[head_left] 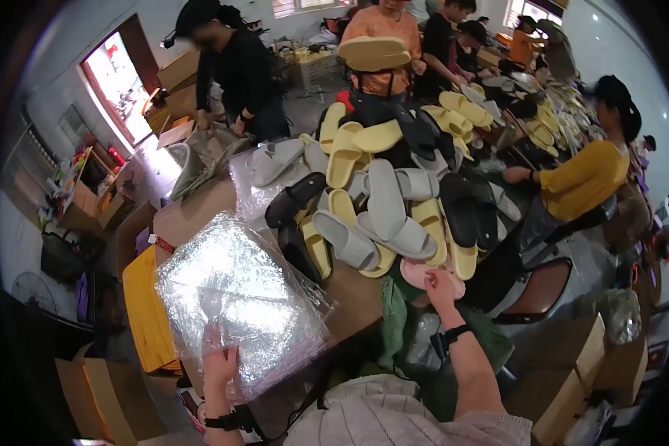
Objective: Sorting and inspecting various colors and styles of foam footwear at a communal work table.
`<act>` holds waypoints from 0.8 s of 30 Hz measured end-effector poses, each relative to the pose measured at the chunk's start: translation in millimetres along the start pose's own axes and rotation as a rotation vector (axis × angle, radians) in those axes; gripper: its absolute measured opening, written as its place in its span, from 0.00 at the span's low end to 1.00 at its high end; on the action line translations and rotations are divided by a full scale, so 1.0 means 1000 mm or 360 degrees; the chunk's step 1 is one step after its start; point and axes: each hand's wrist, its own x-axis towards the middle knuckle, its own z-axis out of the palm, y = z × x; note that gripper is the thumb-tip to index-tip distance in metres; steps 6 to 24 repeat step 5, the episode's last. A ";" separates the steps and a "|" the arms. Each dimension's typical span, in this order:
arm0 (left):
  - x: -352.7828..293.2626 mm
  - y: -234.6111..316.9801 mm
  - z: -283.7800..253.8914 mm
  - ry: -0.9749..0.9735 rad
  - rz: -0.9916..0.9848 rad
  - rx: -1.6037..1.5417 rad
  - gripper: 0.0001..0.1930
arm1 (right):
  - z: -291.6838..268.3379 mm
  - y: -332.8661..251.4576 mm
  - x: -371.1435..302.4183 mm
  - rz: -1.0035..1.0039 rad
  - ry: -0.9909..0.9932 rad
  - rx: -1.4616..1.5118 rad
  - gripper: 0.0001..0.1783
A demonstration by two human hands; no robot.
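Observation:
My right hand (441,288) grips a pink slipper (415,273) at the near edge of a heaped pile of slippers. My left hand (219,363) lies on a stack of clear plastic bags (238,290), its thumb apart and its fingers stretched forward. Glare and film blur the fingertips, and I cannot tell whether they are inside a bag. Close to the pink slipper in the pile are a grey slipper (398,236), a yellow slipper (428,221) and a black slipper (459,212).
The brown table (353,305) carries bags and slippers. A green sack (392,323) hangs at its near edge. Cardboard boxes (565,372) stand at lower right, a yellow bin (145,312) at left. A person in yellow (583,182) sits at right; others stand beyond.

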 end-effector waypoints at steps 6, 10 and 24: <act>0.013 0.006 -0.017 -0.0262 -0.0112 -0.0068 0.49 | 0.054 -0.078 0.084 -0.0512 -0.0194 -0.0016 0.12; 0.013 0.006 -0.017 -0.0262 -0.0112 -0.0068 0.49 | 0.054 -0.078 0.084 -0.0512 -0.0194 -0.0016 0.12; 0.013 0.006 -0.017 -0.0262 -0.0112 -0.0068 0.49 | 0.054 -0.078 0.084 -0.0512 -0.0194 -0.0016 0.12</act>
